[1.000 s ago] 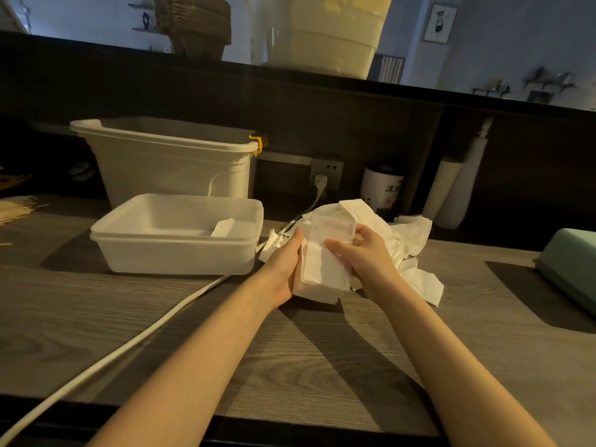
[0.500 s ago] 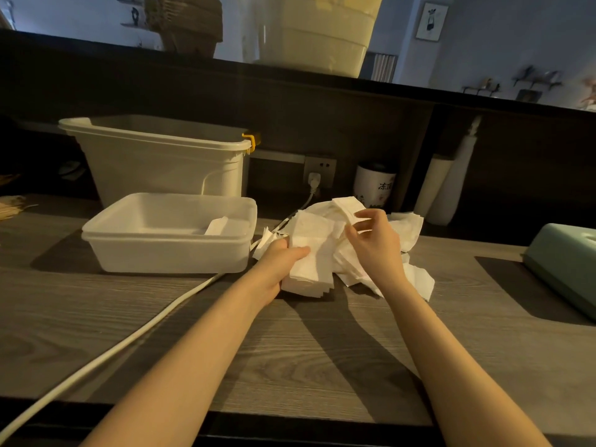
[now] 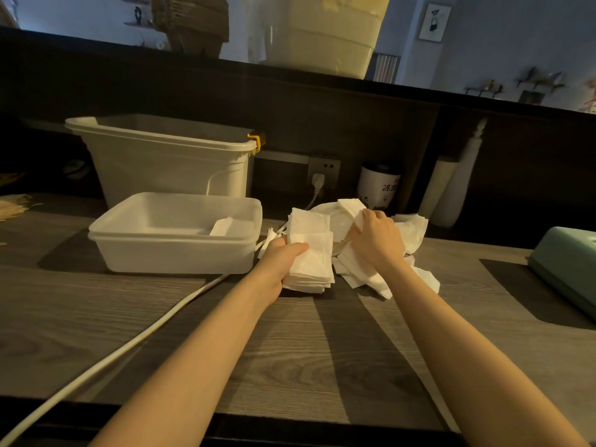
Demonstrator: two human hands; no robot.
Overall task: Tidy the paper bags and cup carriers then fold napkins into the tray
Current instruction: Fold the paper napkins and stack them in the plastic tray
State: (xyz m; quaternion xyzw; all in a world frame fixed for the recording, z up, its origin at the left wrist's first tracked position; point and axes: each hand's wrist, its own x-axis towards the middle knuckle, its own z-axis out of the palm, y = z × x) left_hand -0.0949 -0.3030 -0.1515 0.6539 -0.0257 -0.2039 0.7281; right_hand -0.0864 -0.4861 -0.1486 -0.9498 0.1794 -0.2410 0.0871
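Note:
My left hand [image 3: 283,256] grips a stack of folded white napkins [image 3: 314,253], held upright with its lower edge on the wooden counter. Just to the right, my right hand [image 3: 377,237] presses down into a loose pile of unfolded napkins [image 3: 409,230], fingers pinching one sheet near the top. Left of the stack stands the shallow white tray [image 3: 174,253]; a single folded napkin [image 3: 230,226] lies in its right end. Paper bags and cup carriers are only partly visible on the upper shelf [image 3: 190,21].
A tall white bin [image 3: 164,162] stands behind the tray. A white power cable [image 3: 135,346] runs diagonally from the wall socket [image 3: 322,172] to the front left. A white canister [image 3: 379,187] and bottles stand at the back; a green box [image 3: 567,262] sits on the right.
My right hand let go of the folded stack and reached right and back into the loose pile. The left hand kept the stack, lowering it onto the counter.

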